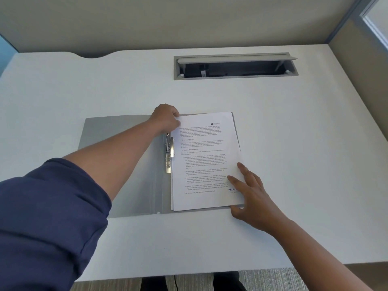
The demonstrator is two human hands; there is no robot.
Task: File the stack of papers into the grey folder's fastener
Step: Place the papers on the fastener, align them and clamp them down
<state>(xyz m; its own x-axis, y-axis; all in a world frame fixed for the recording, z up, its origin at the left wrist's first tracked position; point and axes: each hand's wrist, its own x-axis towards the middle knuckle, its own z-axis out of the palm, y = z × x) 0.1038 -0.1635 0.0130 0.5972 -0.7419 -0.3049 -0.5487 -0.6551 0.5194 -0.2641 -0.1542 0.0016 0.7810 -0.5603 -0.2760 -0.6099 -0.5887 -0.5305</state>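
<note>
White tabletop [273, 122] is seen from above, bounded at the back by a beige partition, and the grey folder [117, 131] lying open at its middle is taken as the landmark for all that follows; nearest the viewer, at the folder's near right corner, the right hand [252, 196] is laid with straight, spread fingers on the stack of papers [205, 160], the thumb resting at the stack's near edge, so that nothing is gripped and the sheets are only pressed down; the stack is found on the folder's right half, slightly askew, its left edge lying just beside the fastener [169, 152] at the folder's spine; the fastener's metal parts are left showing beside the paper rather than through it, and whether the sheets are punched cannot be told; at the folder's far end of the spine, the left hand [165, 119] is curled round the stack's far left corner, which is pinched between thumb and fingers; beyond the folder, an open cable hatch [235, 66] is set in the tabletop. By this showing the folder has been opened and the papers brought onto it, and the work is judged to be roughly midway; the threading of the sheets onto the prongs, the closing of the clasp and the shutting of the cover are judged yet to be done.
</note>
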